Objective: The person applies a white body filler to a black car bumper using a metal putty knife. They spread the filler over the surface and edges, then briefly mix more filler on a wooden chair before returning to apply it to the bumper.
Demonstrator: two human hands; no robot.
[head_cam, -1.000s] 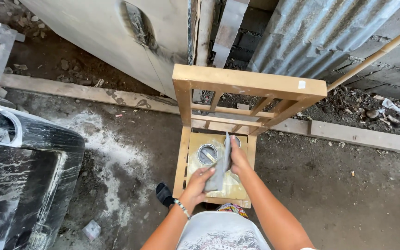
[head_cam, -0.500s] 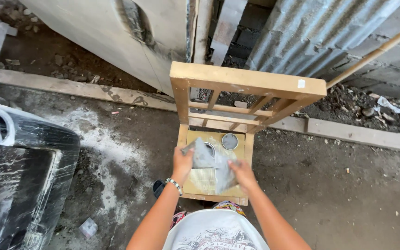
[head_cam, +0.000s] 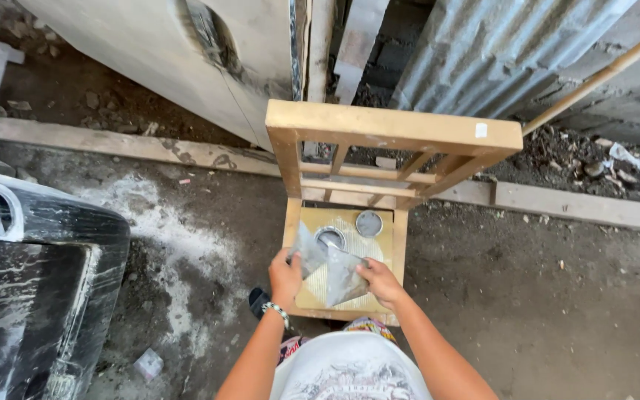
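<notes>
Now holding a grey crumpled sheet (head_cam: 331, 270) over the chair seat (head_cam: 379, 289): left hand (head_cam: 285, 275) and right hand (head_cam: 381, 281) pinching its edges. Round tin (head_cam: 330, 238) open, lid (head_cam: 369, 223) just beside; wiping seemingly not finished.

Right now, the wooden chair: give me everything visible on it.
The wooden chair is pale, unpainted-looking timber, seen from above and behind the seat front. It has a broad top rail with a small white sticker, crossbars and slanted slats below. It stands upright on the dirty concrete floor, back toward the corrugated metal sheet. On its seat sit an open round tin and a round lid. Both hands hold a grey plastic bag over the seat.
</notes>
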